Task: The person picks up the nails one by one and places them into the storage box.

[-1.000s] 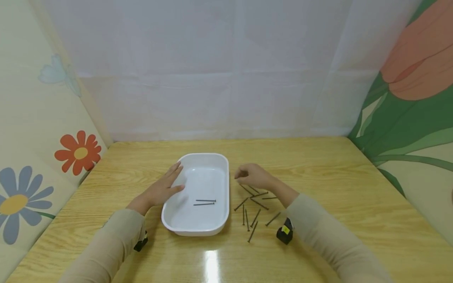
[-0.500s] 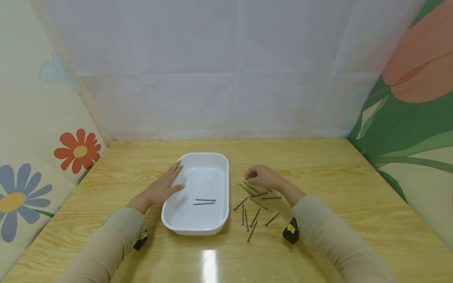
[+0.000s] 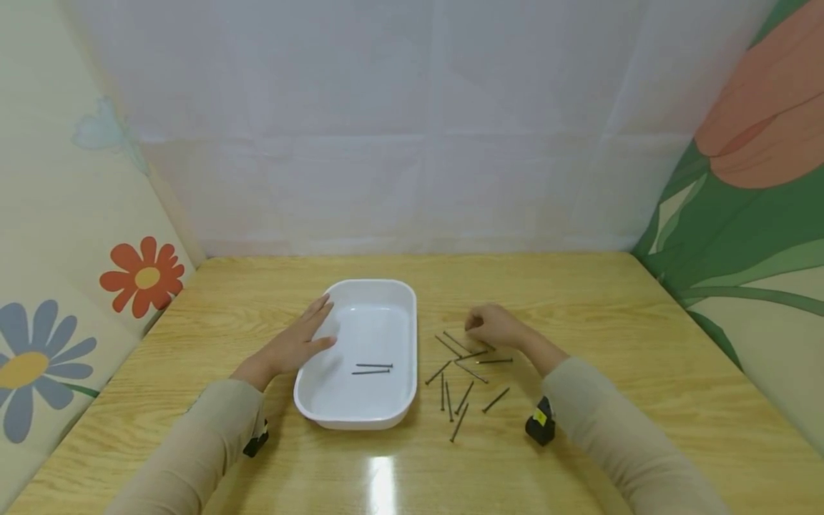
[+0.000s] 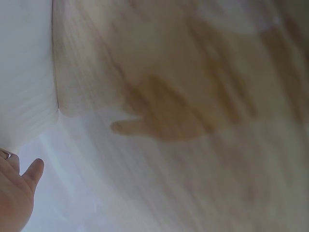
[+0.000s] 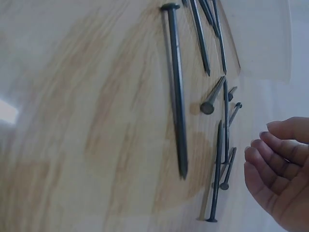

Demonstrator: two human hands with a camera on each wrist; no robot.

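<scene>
Nails (image 5: 177, 96), dark and thin, lie loose on the wood table (image 3: 644, 329), mostly nearer the person than the fingers of the right hand (image 3: 498, 326), the closest just beside its fingertips. Each should be stiff, fairly light, hard to break, smooth and apt to roll; mid-shank looks the best place to pinch. Two more nails (image 3: 372, 372) sit in the white tray (image 3: 414, 343), right of the left thumb. The left hand (image 3: 297, 346) rests on the tray's left rim, fingers straight, thumb reaching inside. Slightly farther, the right hand leans in, fingers loosely bent, nothing seen between them; whether they touch a nail cannot be told. Beyond all fingers hangs white cloth (image 3: 412, 143).
</scene>
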